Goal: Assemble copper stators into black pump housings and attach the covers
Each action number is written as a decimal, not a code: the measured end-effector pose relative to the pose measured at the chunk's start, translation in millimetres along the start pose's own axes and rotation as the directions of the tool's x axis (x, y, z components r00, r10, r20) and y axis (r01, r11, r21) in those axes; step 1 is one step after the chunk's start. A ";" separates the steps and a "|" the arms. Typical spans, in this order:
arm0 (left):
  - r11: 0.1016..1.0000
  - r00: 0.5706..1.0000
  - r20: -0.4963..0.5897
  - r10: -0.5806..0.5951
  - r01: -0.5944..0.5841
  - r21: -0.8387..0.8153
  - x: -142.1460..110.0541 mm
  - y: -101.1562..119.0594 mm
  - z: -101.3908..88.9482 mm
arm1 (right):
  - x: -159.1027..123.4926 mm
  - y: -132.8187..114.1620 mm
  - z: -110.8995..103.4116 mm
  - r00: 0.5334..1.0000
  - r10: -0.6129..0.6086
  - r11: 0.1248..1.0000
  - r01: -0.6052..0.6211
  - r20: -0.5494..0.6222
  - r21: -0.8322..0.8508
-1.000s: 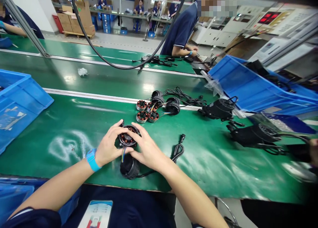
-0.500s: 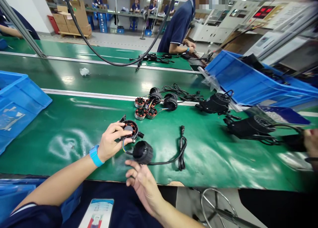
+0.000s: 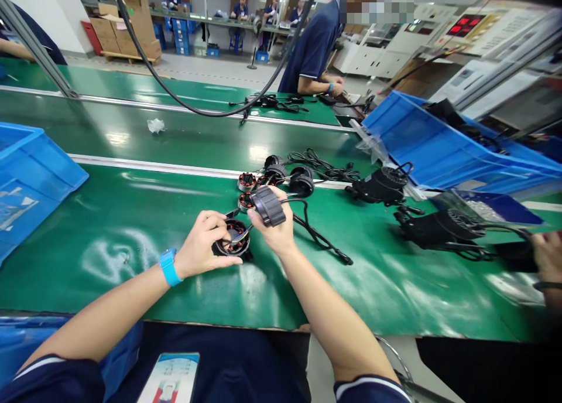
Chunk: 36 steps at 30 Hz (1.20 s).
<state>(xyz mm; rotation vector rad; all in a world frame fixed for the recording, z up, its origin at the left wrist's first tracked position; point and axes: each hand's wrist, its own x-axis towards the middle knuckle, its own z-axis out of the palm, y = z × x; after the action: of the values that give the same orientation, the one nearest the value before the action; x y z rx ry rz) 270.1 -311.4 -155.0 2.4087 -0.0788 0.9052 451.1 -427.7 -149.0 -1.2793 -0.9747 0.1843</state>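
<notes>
My left hand [image 3: 202, 245] pinches a round motor stator with copper windings [image 3: 232, 244] that rests on the green table [image 3: 132, 227]. My right hand [image 3: 276, 230] holds a round black cap [image 3: 268, 205] raised just above and to the right of the stator. Coloured wires run between the two parts. A black cable with a plug [image 3: 322, 239] trails from the cap across the mat to the right.
Several more stators and black caps [image 3: 272, 180] lie just behind my hands. Black motor housings [image 3: 380, 186] sit at the right, near tilted blue bins [image 3: 439, 151]. A blue bin [image 3: 30, 180] stands at the left. Another person's hand [image 3: 547, 253] is at the right edge.
My right hand came up from below the table edge, took the black cap and lifted it over the stator. The cable swung out to the right. My left hand kept its hold.
</notes>
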 end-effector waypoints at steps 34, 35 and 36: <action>0.828 0.894 0.414 0.171 -0.358 0.431 11.1 8.9 -29.8 | 5.0 -11.6 -28.5 0.758 0.090 0.972 0.074 0.646 -0.223; 0.833 0.897 0.406 0.174 -0.354 0.426 11.5 6.2 -30.1 | 5.5 -12.9 -29.4 0.760 0.087 0.969 0.086 0.644 -0.232; 0.835 0.900 0.394 0.185 -0.355 0.419 12.0 3.5 -31.4 | 6.2 -14.4 -29.7 0.762 0.086 0.965 0.096 0.642 -0.243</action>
<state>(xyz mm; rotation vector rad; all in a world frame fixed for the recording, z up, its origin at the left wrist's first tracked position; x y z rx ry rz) 259.9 -296.4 -126.5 3.0717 -0.3814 0.6716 470.0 -449.9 -132.4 -1.4889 -1.6455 0.5390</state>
